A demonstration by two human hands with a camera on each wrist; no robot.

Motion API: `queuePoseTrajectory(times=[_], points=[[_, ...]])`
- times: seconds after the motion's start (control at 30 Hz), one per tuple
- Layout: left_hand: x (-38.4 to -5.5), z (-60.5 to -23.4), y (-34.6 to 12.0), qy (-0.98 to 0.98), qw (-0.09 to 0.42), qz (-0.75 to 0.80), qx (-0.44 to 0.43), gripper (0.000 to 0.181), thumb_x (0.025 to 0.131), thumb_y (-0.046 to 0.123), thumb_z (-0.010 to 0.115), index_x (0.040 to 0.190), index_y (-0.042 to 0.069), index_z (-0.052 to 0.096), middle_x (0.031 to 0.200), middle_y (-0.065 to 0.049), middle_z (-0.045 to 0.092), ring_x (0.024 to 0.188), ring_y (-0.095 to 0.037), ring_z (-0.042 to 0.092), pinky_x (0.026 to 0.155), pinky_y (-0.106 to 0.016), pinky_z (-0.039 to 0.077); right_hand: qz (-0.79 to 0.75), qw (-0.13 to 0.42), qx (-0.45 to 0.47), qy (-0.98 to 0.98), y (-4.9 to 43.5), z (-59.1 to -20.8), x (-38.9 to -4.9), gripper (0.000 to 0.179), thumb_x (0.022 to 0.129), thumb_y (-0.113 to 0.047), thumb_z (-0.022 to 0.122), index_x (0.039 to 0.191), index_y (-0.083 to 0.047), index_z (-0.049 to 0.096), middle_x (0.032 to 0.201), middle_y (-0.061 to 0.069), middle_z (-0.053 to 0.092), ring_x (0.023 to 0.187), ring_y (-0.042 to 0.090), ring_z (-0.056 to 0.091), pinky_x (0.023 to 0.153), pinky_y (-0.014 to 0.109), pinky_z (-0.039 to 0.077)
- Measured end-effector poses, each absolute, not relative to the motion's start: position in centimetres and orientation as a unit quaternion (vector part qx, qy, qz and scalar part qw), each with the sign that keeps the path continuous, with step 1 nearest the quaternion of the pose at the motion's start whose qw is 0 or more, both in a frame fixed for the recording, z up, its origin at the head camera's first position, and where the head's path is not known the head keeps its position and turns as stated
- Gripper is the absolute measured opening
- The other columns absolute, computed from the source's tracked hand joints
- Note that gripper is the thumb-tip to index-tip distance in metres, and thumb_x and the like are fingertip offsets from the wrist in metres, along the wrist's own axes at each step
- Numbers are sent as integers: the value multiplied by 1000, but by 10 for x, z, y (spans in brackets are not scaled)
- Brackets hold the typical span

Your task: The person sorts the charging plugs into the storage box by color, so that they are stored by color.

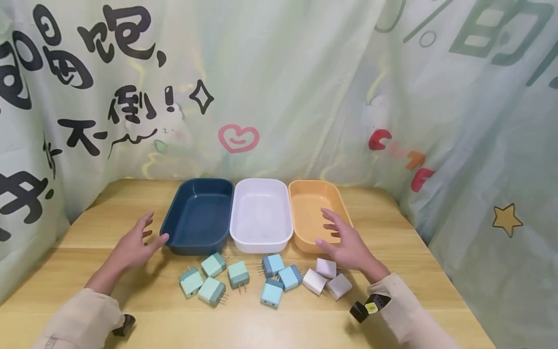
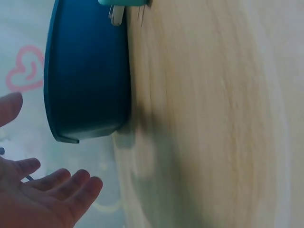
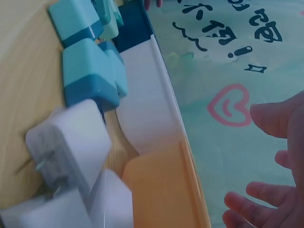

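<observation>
My left hand (image 1: 135,248) hovers at the left side of a dark blue tray (image 1: 198,248), fingers spread and holding nothing. Its thumb tip overlaps the tray's front left corner in the head view. On the other side, my right hand (image 1: 348,246) is held with parted fingers over the right part of an orange tray (image 1: 307,213), also with nothing in it. Between these two trays stands a white tray (image 1: 261,246). In front of them lie several green plug chargers (image 1: 212,291), three blue plug chargers (image 1: 272,293) and three white plug chargers (image 1: 315,281), grouped by colour.
The trays stand side by side at the back of a wooden table (image 1: 279,327). Behind it hangs a pale printed curtain (image 1: 296,87) with lettering and a pink heart. Dark straps with small devices (image 1: 370,308) sit at both wrists, over beige sleeves (image 1: 83,320).
</observation>
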State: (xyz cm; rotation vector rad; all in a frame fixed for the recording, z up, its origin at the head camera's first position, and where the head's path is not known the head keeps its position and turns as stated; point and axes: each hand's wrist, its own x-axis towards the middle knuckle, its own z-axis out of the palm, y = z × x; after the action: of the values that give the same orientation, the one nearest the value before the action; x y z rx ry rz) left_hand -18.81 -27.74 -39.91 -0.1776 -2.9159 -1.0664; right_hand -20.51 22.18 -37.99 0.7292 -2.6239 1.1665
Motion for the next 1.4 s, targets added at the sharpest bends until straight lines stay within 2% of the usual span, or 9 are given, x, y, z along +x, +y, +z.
queuePoseTrajectory(times=[0.13,0.37,0.53,0.77,1.0,1.23,1.4], points=[[-190,-406,-280,-936,-1,-347,-59,92,97,43,57,151,-6,2,147,-41,19,123,-60,36,94,-67,36,409,58,244,-877,211,-379,-206,71,88,-16,73,148,-11,34,143,22,45,115,39,57,89,55,48],[-200,-407,-283,-935,-10,-346,-72,94,95,40,61,152,-4,1,148,-40,20,124,-58,37,95,-66,36,398,45,268,-876,196,-371,-210,72,88,-18,72,148,-11,33,141,23,47,110,36,60,88,51,50],[-205,-405,-283,-931,-16,-358,-76,95,94,39,64,152,-5,3,149,-38,20,126,-58,35,97,-66,33,409,19,274,-870,184,-370,-214,71,89,-20,71,149,-14,33,141,22,47,110,34,61,91,53,48],[-208,-404,-282,-912,-54,-400,-73,89,95,31,65,150,-8,7,148,-39,20,127,-58,34,98,-65,33,428,-19,286,-857,164,-372,-213,71,88,-17,71,148,-13,33,140,23,48,105,31,63,91,50,48],[-208,-403,-277,-903,-73,-419,-66,86,95,23,63,152,-5,4,147,-40,21,125,-60,35,97,-66,34,432,-39,311,-846,147,-375,-210,71,89,-14,70,149,-13,32,139,21,49,105,28,62,91,48,49],[-207,-400,-278,-895,-96,-430,-66,81,95,19,63,150,-8,10,145,-43,19,118,-56,45,86,-54,50,435,-56,329,-836,133,-380,-210,67,90,-15,69,148,-12,34,136,19,52,104,24,63,89,42,50],[-207,-399,-279,-875,-117,-466,-54,82,95,16,64,152,-5,9,147,-42,16,110,-47,55,82,-49,53,442,-75,334,-829,123,-380,-209,67,90,-12,68,148,-10,34,135,19,53,103,25,64,88,42,50]])
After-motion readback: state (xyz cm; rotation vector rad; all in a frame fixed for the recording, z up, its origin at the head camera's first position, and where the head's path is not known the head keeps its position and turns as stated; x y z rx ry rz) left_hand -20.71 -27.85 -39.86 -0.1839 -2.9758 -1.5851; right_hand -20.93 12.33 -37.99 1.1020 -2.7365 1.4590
